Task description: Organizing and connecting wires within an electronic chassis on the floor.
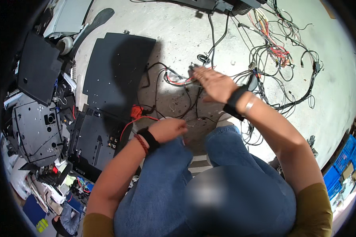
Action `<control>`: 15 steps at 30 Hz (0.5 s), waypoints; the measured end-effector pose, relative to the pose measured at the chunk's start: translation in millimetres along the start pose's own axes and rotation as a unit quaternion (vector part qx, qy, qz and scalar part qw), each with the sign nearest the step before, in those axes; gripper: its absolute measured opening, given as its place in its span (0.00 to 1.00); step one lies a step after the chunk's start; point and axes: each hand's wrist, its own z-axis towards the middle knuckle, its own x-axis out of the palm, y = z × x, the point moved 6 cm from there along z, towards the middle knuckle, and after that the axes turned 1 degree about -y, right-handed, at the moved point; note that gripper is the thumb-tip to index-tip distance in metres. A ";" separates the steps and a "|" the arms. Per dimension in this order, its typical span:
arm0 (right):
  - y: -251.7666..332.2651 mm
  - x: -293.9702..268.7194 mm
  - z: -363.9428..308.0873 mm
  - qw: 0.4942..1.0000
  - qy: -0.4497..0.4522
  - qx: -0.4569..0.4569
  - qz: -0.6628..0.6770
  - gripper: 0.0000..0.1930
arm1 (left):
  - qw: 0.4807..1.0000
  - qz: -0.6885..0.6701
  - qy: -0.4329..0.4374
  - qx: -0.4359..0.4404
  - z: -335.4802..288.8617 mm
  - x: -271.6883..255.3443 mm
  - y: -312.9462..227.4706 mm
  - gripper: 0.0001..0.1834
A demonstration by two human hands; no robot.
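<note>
My right hand (215, 82) reaches forward over the floor, fingers stretched out and palm down. Its fingertips are beside a small dark piece (192, 66) at the end of a bundle of black and red cables (178, 82); whether they touch it I cannot tell. My left hand (168, 129) is curled closed above my left knee, and what its fingers hold, if anything, is hidden. A red cable (126, 125) runs just behind that wrist, near an orange-red connector (137, 111).
Large black panels (118, 67) lie to the left, beside a pile of dismantled casings (37, 130). Tangled cables (277, 55) spread over the pale floor on the right. A dark machine part (209, 4) stands at the far edge; blue crates (344, 162) are at far right.
</note>
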 end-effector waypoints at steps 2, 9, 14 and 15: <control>11.9 40.9 16.0 0.998 0.011 -0.041 -0.052 0.32 | 0.998 0.040 0.039 0.027 -8.5 16.4 -11.6 0.15; 25.3 60.9 -24.7 0.971 -0.020 -0.085 -0.225 0.22 | 0.954 0.247 -0.168 0.001 -18.7 -33.2 12.1 0.35; 19.0 39.0 -11.2 0.977 0.045 -0.061 -0.201 0.05 | 0.908 0.319 -0.231 -0.141 -20.1 -54.3 86.0 0.39; 19.0 27.2 -7.8 0.982 0.064 -0.061 -0.165 0.04 | 0.909 0.317 -0.233 -0.137 -20.3 -56.1 86.7 0.39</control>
